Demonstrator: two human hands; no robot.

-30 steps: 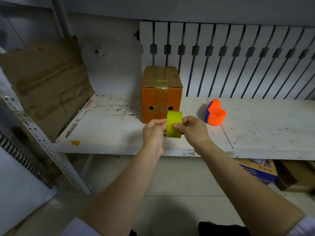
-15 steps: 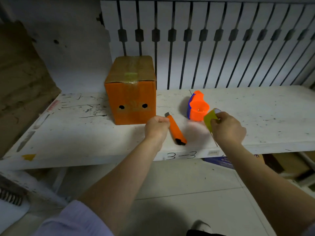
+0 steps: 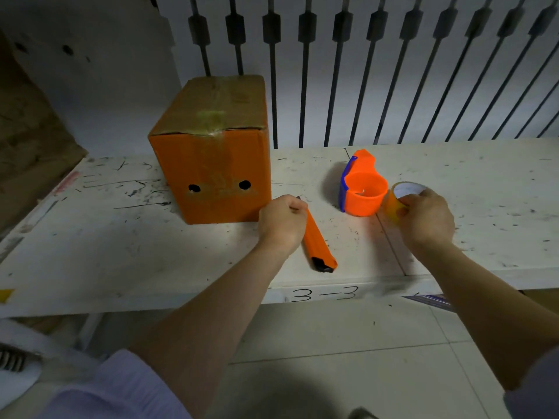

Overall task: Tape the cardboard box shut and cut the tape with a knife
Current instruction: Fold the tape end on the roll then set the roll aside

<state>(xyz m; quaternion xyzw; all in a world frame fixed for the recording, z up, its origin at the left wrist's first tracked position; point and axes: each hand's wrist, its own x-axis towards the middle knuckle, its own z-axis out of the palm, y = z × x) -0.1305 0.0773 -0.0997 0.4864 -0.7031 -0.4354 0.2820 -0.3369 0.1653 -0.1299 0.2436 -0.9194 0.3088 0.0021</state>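
An orange cardboard box (image 3: 211, 173) stands on the white shelf (image 3: 121, 246), flaps closed, with tape across its brown top. An orange utility knife (image 3: 317, 240) lies on the shelf right of the box. My left hand (image 3: 282, 222) is closed over the knife's blade end. My right hand (image 3: 426, 219) grips a yellow tape roll (image 3: 399, 198), held just beside an orange and blue tape dispenser (image 3: 361, 186).
A white slatted panel (image 3: 363, 71) backs the shelf. A worn cardboard sheet (image 3: 27, 140) leans at the far left. The shelf's front edge bears the mark "3-3" (image 3: 323, 294). Tiled floor lies below.
The tape roll left the front of the box; my right hand carried it right, next to the dispenser. My left hand let go of the roll and closed over the knife.
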